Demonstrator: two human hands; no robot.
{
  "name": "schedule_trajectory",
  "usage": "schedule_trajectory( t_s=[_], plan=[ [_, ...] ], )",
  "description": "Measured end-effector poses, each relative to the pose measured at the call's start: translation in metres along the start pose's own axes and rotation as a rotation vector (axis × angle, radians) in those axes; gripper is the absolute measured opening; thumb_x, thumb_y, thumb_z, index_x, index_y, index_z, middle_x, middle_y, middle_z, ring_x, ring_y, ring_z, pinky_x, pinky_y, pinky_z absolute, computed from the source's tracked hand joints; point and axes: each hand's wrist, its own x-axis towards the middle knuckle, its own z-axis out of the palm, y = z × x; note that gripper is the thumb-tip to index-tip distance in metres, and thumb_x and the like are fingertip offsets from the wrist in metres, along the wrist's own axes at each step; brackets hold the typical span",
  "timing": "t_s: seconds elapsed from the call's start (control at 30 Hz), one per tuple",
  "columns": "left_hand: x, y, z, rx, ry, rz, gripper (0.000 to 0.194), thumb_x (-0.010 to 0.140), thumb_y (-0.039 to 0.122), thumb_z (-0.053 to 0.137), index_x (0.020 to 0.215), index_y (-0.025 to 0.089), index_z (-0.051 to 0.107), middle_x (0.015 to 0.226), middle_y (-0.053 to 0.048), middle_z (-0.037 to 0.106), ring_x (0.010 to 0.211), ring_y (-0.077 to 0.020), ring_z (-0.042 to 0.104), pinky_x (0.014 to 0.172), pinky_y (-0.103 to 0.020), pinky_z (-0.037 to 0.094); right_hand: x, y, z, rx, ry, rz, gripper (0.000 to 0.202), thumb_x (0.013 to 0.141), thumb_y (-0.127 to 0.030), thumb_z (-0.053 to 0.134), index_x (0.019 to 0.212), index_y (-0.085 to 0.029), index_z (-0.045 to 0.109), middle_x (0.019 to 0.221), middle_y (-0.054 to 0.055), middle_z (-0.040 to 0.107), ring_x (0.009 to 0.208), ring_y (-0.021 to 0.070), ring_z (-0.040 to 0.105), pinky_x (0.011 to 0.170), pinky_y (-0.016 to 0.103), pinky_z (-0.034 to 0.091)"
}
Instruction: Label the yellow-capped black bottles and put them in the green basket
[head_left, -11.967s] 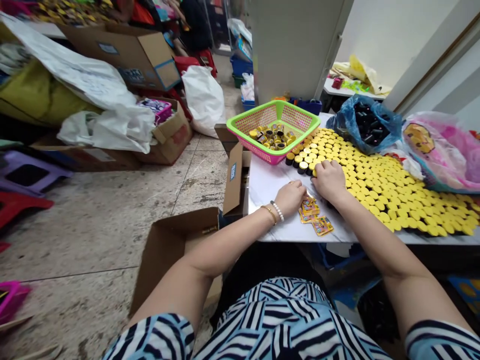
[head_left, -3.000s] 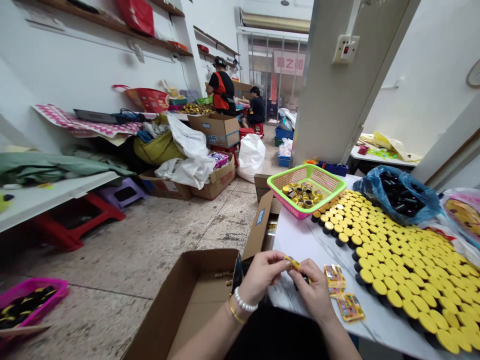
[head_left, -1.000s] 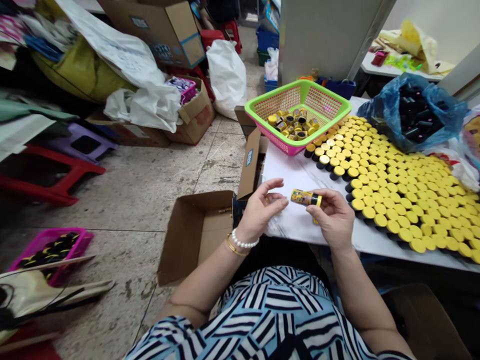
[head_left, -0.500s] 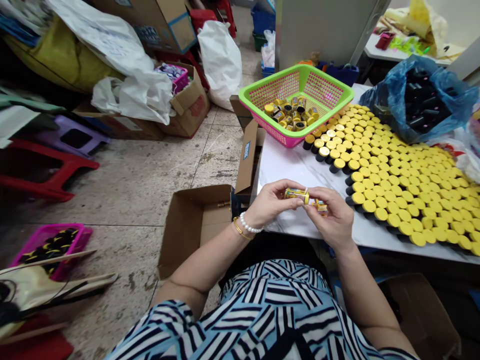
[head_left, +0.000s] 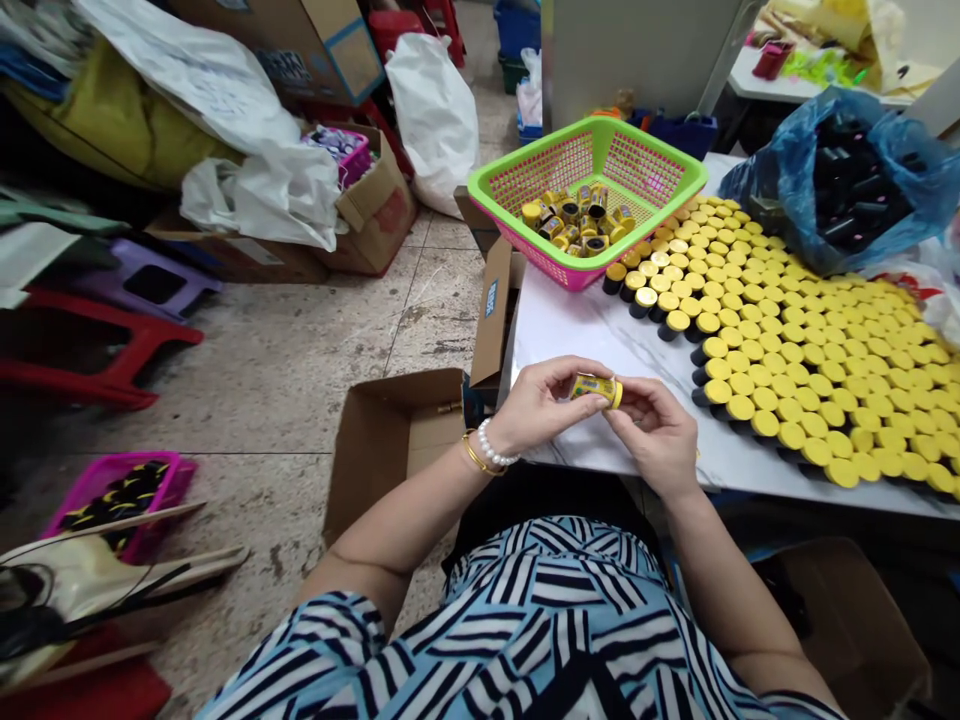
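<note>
My left hand (head_left: 551,402) is closed around a small yellow cylinder (head_left: 592,388) with a printed label, above the table's near edge. It lies nearly sideways, its yellow end toward the right. At that end, the thumb and curled fingers of my right hand (head_left: 658,430) touch the cylinder; whether anything else is inside the curled fingers is hidden. Beyond the hands, a green-rimmed pink basket (head_left: 491,195) holds several similar labelled cylinders (head_left: 581,218). Rows of black containers with yellow tops (head_left: 795,360) stand upright on the table to the right.
A blue plastic bag (head_left: 780,190) of black pieces rests at the table's back right. Left of the white table (head_left: 547,320), an open cardboard box (head_left: 367,450) is on the floor. A magenta basket (head_left: 161,510), stools and sacks lie farther left.
The second yellow printed piece seen at my right fingers is no longer visible. The held cylinder has turned slightly, and my right hand has shifted a little left.
</note>
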Motion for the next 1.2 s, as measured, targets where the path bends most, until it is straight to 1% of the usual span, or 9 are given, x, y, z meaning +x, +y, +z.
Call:
schedule_trajectory(
  t_s=[0.17, 0.3, 0.53, 0.63, 0.7, 0.8, 0.87, 1.03, 1.2],
  plan=[
    [0.006, -0.004, 0.001, -0.085, 0.008, -0.182, 0.037, 0.081, 0.041, 0.083, 0.103, 0.011, 0.075, 0.077, -0.005, 0.071, 0.057, -0.0105, 0.061, 0.053, -0.021, 0.049, 0.006, -0.006, -0.012, -0.307, -0.012, -0.226, 0.033, 0.087, -0.028, 0.077, 0.12, -0.031, 0.071, 0.118, 0.007, 0.072, 0.105, 0.0244, 0.072, 0.093, 0.045, 0.065],
    [0.01, -0.003, -0.001, -0.128, -0.058, -0.227, 0.041, 0.081, 0.043, 0.083, 0.105, 0.011, 0.075, 0.078, -0.006, 0.072, 0.057, -0.0105, 0.061, 0.05, -0.021, 0.048, 0.01, -0.005, -0.02, -0.461, -0.025, -0.408, 0.033, 0.084, -0.023, 0.08, 0.115, -0.034, 0.075, 0.116, 0.006, 0.075, 0.108, 0.0269, 0.072, 0.098, 0.049, 0.062],
    [0.015, -0.003, -0.001, -0.155, -0.121, -0.092, 0.042, 0.083, 0.038, 0.082, 0.116, 0.013, 0.073, 0.1, -0.01, 0.074, 0.071, -0.0108, 0.066, 0.062, -0.02, 0.053, 0.014, -0.013, -0.002, 0.006, 0.099, -0.018, 0.026, 0.084, -0.031, 0.082, 0.108, -0.024, 0.075, 0.101, 0.005, 0.075, 0.091, 0.0204, 0.075, 0.083, 0.038, 0.067],
    [0.017, -0.01, -0.002, -0.258, -0.085, -0.105, 0.054, 0.082, 0.042, 0.083, 0.126, 0.015, 0.065, 0.092, -0.005, 0.07, 0.064, -0.0104, 0.065, 0.052, -0.018, 0.049, 0.019, -0.014, -0.003, 0.11, 0.037, 0.069, 0.029, 0.084, -0.03, 0.083, 0.11, -0.023, 0.071, 0.101, 0.004, 0.076, 0.089, 0.0176, 0.076, 0.085, 0.034, 0.066],
    [0.019, -0.014, -0.004, -0.258, -0.048, -0.14, 0.047, 0.084, 0.046, 0.08, 0.117, 0.014, 0.066, 0.081, -0.002, 0.067, 0.056, -0.0083, 0.061, 0.045, -0.017, 0.045, 0.023, -0.014, -0.008, 0.133, -0.054, 0.094, 0.039, 0.084, -0.03, 0.082, 0.121, -0.027, 0.068, 0.107, 0.003, 0.073, 0.082, 0.015, 0.075, 0.079, 0.032, 0.067],
    [0.019, -0.016, -0.005, -0.246, -0.091, -0.257, 0.041, 0.087, 0.052, 0.075, 0.095, 0.014, 0.065, 0.059, 0.003, 0.059, 0.043, -0.0064, 0.053, 0.038, -0.015, 0.038, 0.025, -0.016, -0.015, 0.072, -0.197, 0.032, 0.047, 0.085, -0.028, 0.081, 0.13, -0.033, 0.069, 0.111, 0.002, 0.069, 0.08, 0.0139, 0.073, 0.074, 0.033, 0.068],
    [0.019, -0.014, -0.004, -0.277, -0.117, -0.324, 0.043, 0.087, 0.055, 0.074, 0.088, 0.014, 0.062, 0.051, 0.005, 0.056, 0.037, -0.0058, 0.049, 0.035, -0.015, 0.032, 0.025, -0.016, -0.017, 0.008, -0.22, -0.054, 0.037, 0.085, -0.025, 0.081, 0.121, -0.033, 0.076, 0.108, 0.003, 0.068, 0.083, 0.0154, 0.072, 0.072, 0.033, 0.069],
    [0.02, -0.013, 0.002, -0.456, -0.134, -0.337, 0.049, 0.083, 0.06, 0.076, 0.086, 0.013, 0.06, 0.061, 0.002, 0.062, 0.035, -0.0022, 0.043, 0.031, -0.014, 0.021, 0.02, -0.01, -0.009, 0.035, -0.043, -0.143, 0.025, 0.083, -0.017, 0.082, 0.102, -0.033, 0.082, 0.1, 0.001, 0.063, 0.077, 0.0156, 0.071, 0.065, 0.035, 0.069],
    [0.02, -0.018, 0.004, -0.545, -0.149, -0.371, 0.051, 0.078, 0.057, 0.082, 0.086, 0.012, 0.06, 0.059, 0.004, 0.06, 0.031, 0.0, 0.037, 0.03, -0.015, 0.015, 0.022, -0.008, -0.008, -0.059, -0.01, -0.194, 0.031, 0.085, -0.017, 0.079, 0.111, -0.035, 0.079, 0.105, 0.002, 0.063, 0.084, 0.0143, 0.07, 0.07, 0.03, 0.064]
  ],
)
